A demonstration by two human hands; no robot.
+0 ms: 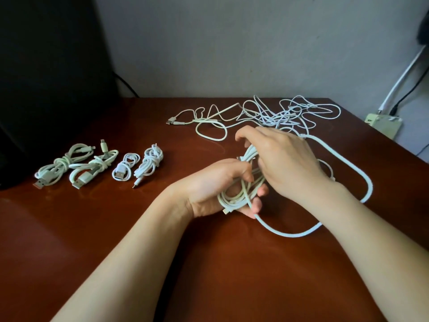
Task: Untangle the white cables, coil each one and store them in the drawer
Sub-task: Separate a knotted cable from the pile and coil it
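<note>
Reddish-brown wooden table [116,228], grey wall behind: near its middle both hands are clamped on one half-wound coil [241,194] of white cable. The left hand [216,189] lies palm up, fingers curled round the near end, and the right hand [283,156] curls over the far end. The coil's long axis runs away from the person, leaning slightly right. Its loose tail [362,177] sweeps a wide loop across the table to the right. It looks light, limp and probably springy (loops would likely slacken if released), so pinching across all strands mid-coil seems wisest. Four finished coils [99,166] lie left, and the tangle [278,115] waits at the far right.
</note>
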